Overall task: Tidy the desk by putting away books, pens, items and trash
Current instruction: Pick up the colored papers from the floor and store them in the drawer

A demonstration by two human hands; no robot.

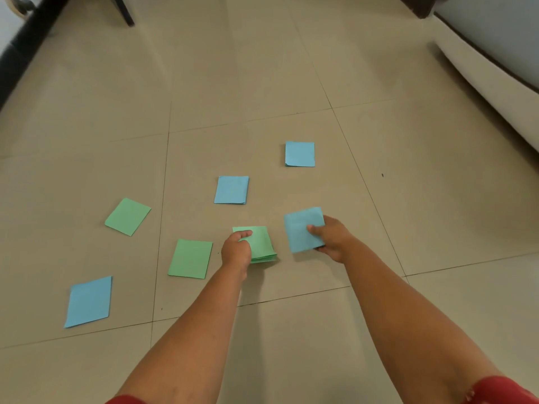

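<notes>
Both arms outstretched, left hand [236,248] fingers curled, right hand [332,238] pinching

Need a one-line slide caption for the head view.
Left hand grips green paper, right hand holds blue paper.

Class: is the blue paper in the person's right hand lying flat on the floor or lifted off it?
Lifted. The right hand pinches the blue paper, which tilts above its shadow on the floor.

Bare tiled floor [262,68] lies wide open beyond the scattered folded papers, with gaps between every sheet broad enough for a hand. At the far left a dark furniture edge [26,45] bounds the floor; at the right, a pale curved base [481,71] closes it.
</notes>
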